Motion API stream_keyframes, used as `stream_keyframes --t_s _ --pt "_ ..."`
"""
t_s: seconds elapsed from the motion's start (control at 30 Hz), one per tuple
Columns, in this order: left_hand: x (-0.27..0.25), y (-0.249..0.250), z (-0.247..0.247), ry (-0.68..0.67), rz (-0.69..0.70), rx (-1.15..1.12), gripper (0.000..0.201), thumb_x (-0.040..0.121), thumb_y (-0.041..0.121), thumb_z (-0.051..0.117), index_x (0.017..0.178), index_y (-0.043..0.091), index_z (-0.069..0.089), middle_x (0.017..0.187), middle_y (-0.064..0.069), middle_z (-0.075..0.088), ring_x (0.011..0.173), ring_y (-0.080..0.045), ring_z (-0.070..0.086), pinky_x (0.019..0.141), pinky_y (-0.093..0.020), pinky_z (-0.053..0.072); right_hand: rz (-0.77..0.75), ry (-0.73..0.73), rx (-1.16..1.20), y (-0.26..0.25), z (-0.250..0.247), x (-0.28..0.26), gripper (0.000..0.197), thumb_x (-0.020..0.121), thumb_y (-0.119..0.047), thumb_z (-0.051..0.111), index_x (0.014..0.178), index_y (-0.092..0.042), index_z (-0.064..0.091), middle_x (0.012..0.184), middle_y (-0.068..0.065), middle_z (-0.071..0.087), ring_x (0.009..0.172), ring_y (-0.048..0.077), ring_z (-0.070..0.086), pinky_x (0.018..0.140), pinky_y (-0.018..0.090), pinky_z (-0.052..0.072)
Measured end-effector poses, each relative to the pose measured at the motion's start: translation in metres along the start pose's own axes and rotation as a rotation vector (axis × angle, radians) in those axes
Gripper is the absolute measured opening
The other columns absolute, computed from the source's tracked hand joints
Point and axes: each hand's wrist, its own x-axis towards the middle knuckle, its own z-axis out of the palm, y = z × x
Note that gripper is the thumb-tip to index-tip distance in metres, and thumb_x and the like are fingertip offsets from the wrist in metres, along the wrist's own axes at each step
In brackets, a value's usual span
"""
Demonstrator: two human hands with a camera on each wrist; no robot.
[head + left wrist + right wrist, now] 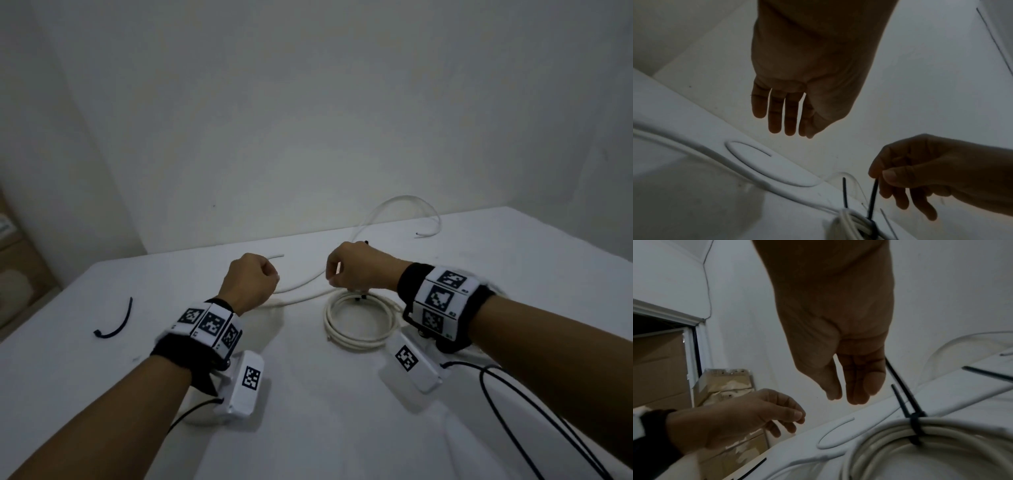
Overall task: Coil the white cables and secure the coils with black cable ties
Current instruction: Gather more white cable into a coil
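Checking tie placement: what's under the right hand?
Under the right hand: the far edge of the coiled white cable, with a black cable tie looped round its strands; the hand pinches the tie's tail. In the head view the hand covers most of the tie.

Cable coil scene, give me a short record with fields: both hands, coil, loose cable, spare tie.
left hand: over the table, holds nothing, fingers relaxed
right hand: pinches the tail of the tie on the coil
coil: on the table, bound by the tie, tails sticking up
loose cable: uncoiled, behind the hands
spare tie: on the table, far left
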Motion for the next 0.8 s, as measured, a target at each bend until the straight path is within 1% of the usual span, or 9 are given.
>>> stream_keyframes --t_s 0.17,0.23,0.33,0.37,0.43,0.47,0.6,0.7,0.8 --pt "0.026 -0.027 -0.008 -0.100 0.063 0.220 0.019 0.087 0.018 0.062 0.104 0.010 0.067 0.106 -0.006 0.067 0.102 -0.024 0.061 0.091 -0.034 0.049 0.042 -0.134 -0.097 -0.033 0.022 0.050 0.025 0.091 -0.005 0.047 0.111 -0.005 0.063 0.072 0.007 0.058 0.055 0.018 0.056 0.058 0.028 0.054" --pt "0.035 -0.038 -0.006 -0.175 0.088 0.307 0.030 0.088 0.019 0.061 0.117 0.013 0.062 0.119 -0.006 0.064 0.111 -0.023 0.058 0.098 -0.036 0.045 0.032 -0.165 -0.186 -0.043 0.030 0.066 0.032 0.091 -0.004 0.042 0.117 -0.003 0.060 0.084 0.011 0.063 0.069 0.025 0.061 0.066 0.031 0.056" --pt "0.046 -0.052 0.000 -0.223 0.095 0.371 0.037 0.088 0.016 0.057 0.125 0.018 0.057 0.129 -0.006 0.059 0.117 -0.023 0.054 0.101 -0.036 0.043 -0.005 -0.221 -0.389 -0.054 0.045 0.089 0.034 0.094 -0.007 0.042 0.125 -0.001 0.054 0.120 0.015 0.059 0.091 0.028 0.064 0.052 0.020 0.042" --pt "0.049 -0.054 0.003 -0.236 0.103 0.389 0.038 0.088 0.016 0.057 0.126 0.018 0.057 0.131 -0.006 0.057 0.118 -0.024 0.054 0.101 -0.036 0.042 0.003 -0.247 -0.440 -0.056 0.051 0.096 0.029 0.094 -0.008 0.044 0.119 0.000 0.056 0.115 0.014 0.059 0.082 0.025 0.062 0.049 0.019 0.037" --pt "0.052 -0.059 0.007 -0.264 0.119 0.427 0.040 0.089 0.016 0.056 0.128 0.018 0.056 0.134 -0.006 0.055 0.120 -0.025 0.052 0.102 -0.037 0.040 0.018 -0.286 -0.547 -0.058 0.064 0.110 0.015 0.094 -0.011 0.048 0.086 0.000 0.055 0.084 0.009 0.055 0.061 0.020 0.049 0.050 0.024 0.036" --pt "0.054 -0.060 0.008 -0.275 0.126 0.441 0.040 0.089 0.016 0.056 0.129 0.019 0.055 0.135 -0.006 0.055 0.121 -0.025 0.052 0.102 -0.037 0.040 0.016 -0.291 -0.591 -0.059 0.068 0.115 0.018 0.094 -0.013 0.048 0.080 -0.002 0.051 0.076 0.006 0.049 0.063 0.021 0.046 0.054 0.027 0.038" --pt "0.057 -0.066 0.007 -0.275 0.155 0.454 0.046 0.088 0.016 0.057 0.134 0.020 0.050 0.141 -0.002 0.049 0.129 -0.022 0.045 0.106 -0.037 0.035 -0.021 -0.314 -0.666 -0.061 0.077 0.122 0.031 0.096 -0.019 0.047 0.121 -0.001 0.053 0.103 0.011 0.056 0.085 0.020 0.045 0.073 0.027 0.036" --pt "0.055 -0.060 0.003 -0.218 0.192 0.427 0.049 0.089 0.022 0.058 0.136 0.019 0.046 0.140 -0.003 0.050 0.128 -0.023 0.045 0.106 -0.038 0.034 -0.110 -0.187 -0.722 -0.064 0.069 0.116 0.032 0.093 -0.010 0.044 0.125 -0.007 0.049 0.087 0.005 0.051 0.080 0.022 0.048 0.069 0.030 0.038" --pt "0.054 -0.047 -0.007 -0.092 0.229 0.292 0.030 0.093 0.025 0.055 0.120 0.014 0.055 0.120 -0.008 0.064 0.109 -0.027 0.058 0.092 -0.040 0.045 -0.244 -0.001 -0.649 -0.070 0.046 0.107 0.040 0.090 -0.004 0.044 0.130 -0.007 0.041 0.102 0.013 0.060 0.084 0.030 0.057 0.065 0.031 0.037"
